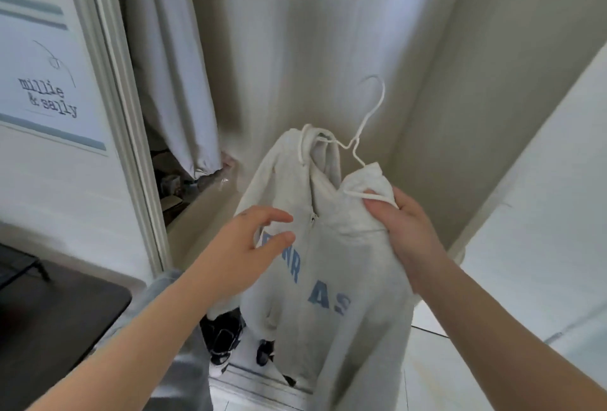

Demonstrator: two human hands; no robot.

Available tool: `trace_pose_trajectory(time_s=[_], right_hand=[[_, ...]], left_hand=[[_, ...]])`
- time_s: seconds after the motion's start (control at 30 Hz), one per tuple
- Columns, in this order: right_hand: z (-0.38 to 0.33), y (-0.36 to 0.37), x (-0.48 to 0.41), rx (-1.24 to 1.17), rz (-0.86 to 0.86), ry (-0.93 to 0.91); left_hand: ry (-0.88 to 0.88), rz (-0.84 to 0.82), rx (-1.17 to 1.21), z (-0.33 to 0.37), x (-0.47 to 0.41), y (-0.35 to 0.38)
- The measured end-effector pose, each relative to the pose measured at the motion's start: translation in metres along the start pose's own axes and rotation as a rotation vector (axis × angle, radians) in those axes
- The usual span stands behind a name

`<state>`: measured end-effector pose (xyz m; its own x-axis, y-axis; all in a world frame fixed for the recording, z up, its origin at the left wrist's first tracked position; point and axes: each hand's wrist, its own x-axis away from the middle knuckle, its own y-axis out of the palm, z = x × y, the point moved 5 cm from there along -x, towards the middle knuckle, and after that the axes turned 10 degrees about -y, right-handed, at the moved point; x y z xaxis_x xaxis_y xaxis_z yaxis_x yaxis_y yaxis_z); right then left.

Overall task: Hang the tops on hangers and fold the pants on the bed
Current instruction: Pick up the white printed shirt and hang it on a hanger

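Beside a curtained closet (170,82), the right hand (404,236) grips a hoodie (328,262) already on its hanger (368,121), left hand (249,246) open beside it, rail-hanging seemingly left.

Left forearm: bare, enters at lower left of frame, runs diagonally up to centre. Left hand (243,253): left of centre, back of hand to camera, fingers loosely extended and slightly spread, pointing right. Holds nothing. Fingertips overlap the front of the hoodie (331,266); contact cannot be told.

Right forearm: bare, enters at lower right corner, runs up and left. Right hand (400,233): right of centre, slightly higher than the left. Fingers curled, thumb pressed on top, gripping a bunch of hoodie fabric at one shoulder. Hands apart, not touching.
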<state>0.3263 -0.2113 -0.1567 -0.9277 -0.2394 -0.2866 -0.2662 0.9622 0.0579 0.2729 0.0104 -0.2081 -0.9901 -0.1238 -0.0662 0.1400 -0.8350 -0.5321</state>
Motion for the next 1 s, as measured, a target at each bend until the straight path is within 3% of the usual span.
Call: trace_pose_trajectory(time_s=[0.27, 0.43, 0.77, 1.0], right_hand=[[-0.057, 0.084, -0.089, -0.080, 0.057, -0.066], [-0.113, 0.130, -0.156, -0.065, 0.101, -0.233], [-0.222, 0.185, -0.275, -0.005, -0.008, -0.599], [-0.305, 0.192, -0.359, 0.080, -0.005, -0.834]], left_hand=[[0.202, 0.022, -0.026, 0.063, -0.004, -0.070], [0.251, 0.118, -0.107, 0.107, -0.019, -0.120], [0.343, 0.587, -0.440, 0.169, -0.103, -0.198], [0.432, 0.802, -0.765, 0.231, -0.182, -0.249]])
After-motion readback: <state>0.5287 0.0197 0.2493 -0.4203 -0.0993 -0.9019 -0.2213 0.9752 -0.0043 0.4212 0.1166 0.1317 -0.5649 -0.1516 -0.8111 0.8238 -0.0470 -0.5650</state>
